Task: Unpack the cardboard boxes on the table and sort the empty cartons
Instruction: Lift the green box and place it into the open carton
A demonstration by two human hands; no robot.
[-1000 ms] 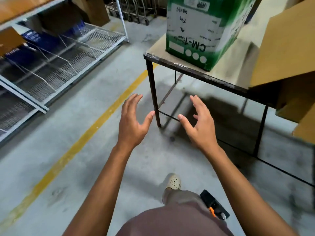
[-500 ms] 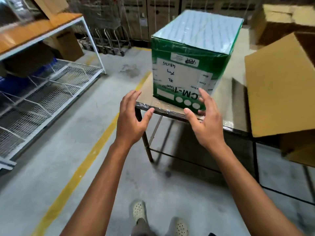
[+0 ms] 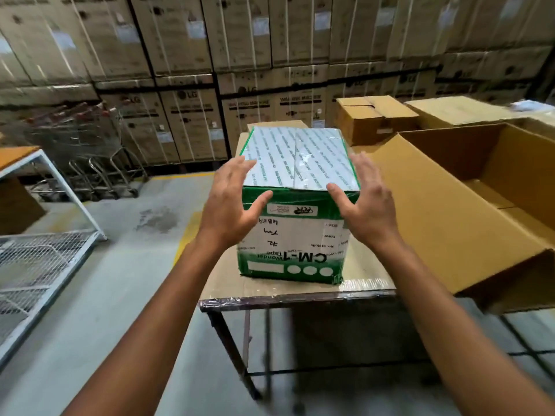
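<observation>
Glossy green box (image 3: 295, 205) between spread left hand (image 3: 229, 202), right hand (image 3: 365, 202).

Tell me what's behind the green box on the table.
A brown carton sits right behind the green box; only its top edge shows. The rest is covered, so contents and contact cannot be told.

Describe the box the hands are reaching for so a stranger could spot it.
On the table before the wall of stacked cartons, between the left hand and right hand, stands a taped box. It alone is green and white, with upside-down CM-1 lettering; its neighbours are plain brown cardboard.
</observation>
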